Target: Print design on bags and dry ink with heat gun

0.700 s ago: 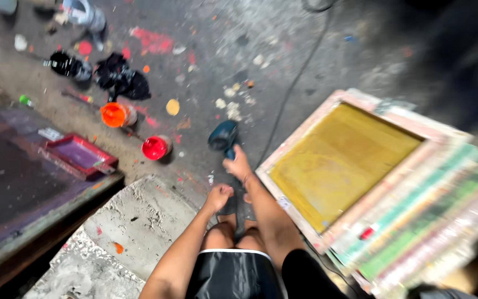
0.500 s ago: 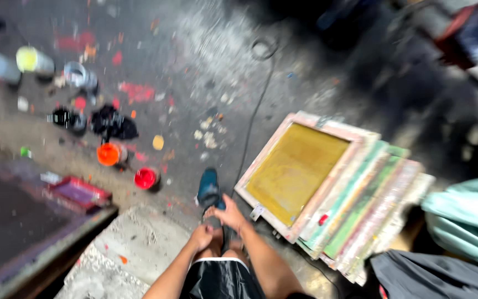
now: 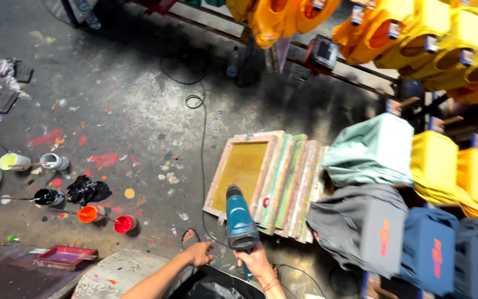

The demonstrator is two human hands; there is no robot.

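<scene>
A teal plastic heat gun (image 3: pixel 240 217) is raised near the bottom centre, its handle gripped tight in the right hand (image 3: pixel 254 259). The left hand (image 3: pixel 199 254) hangs just beside it, fingers curled on nothing. Just beyond stand wooden-framed yellow mesh screens (image 3: pixel 266 180), stacked leaning; red and orange paint pots (image 3: pixel 107 218) sit left on the floor.
</scene>
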